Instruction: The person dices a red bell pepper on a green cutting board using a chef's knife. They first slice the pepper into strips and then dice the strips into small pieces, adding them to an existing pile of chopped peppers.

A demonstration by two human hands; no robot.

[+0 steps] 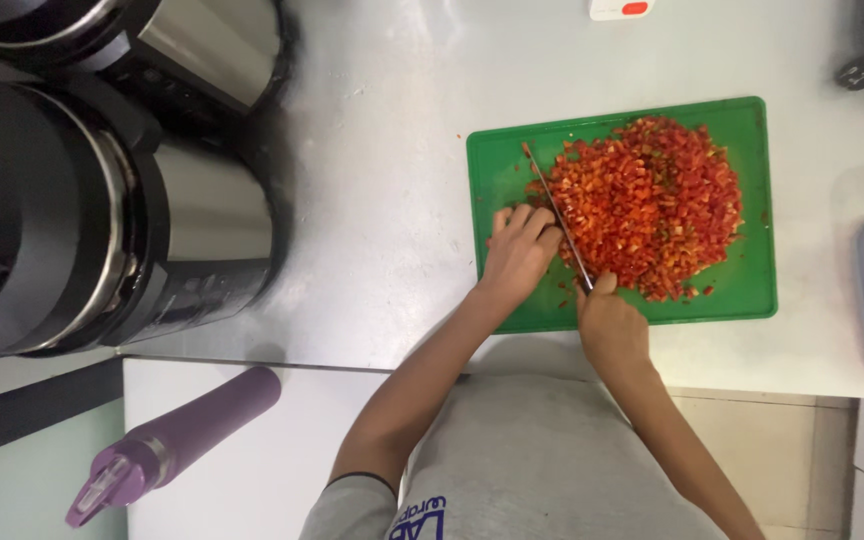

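Centrally, we show a green cutting board (492,160) lying on the steel counter (392,200), near its front edge and toward the right end. A broad heap of diced red pepper (652,205) covers the right half of the board, reaching close to its back and right edges.

We judge the dice light, soft and wet, likely to scatter or stick to the blade, so they are better gathered by pushing than by pinching. The knife (557,215) is thin and stiff; it runs diagonally from near the board's back-left corner down toward its front edge, along the left flank of the heap. We judge the handle the proper hold, with any steadying touch kept to the dull spine.

The right hand (612,330), at the front edge of the board, is closed around the handle, which is hidden inside the fist, with the thumb lying up along the blade. The left hand (520,250) rests on the bare left part of the board with its fingers (532,218) curled, tips touching or just beside the blade; it grips nothing that we can see.

Two large steel urns (202,230) stand at the counter's left end. A purple bottle (177,440) lies on the lower white surface.
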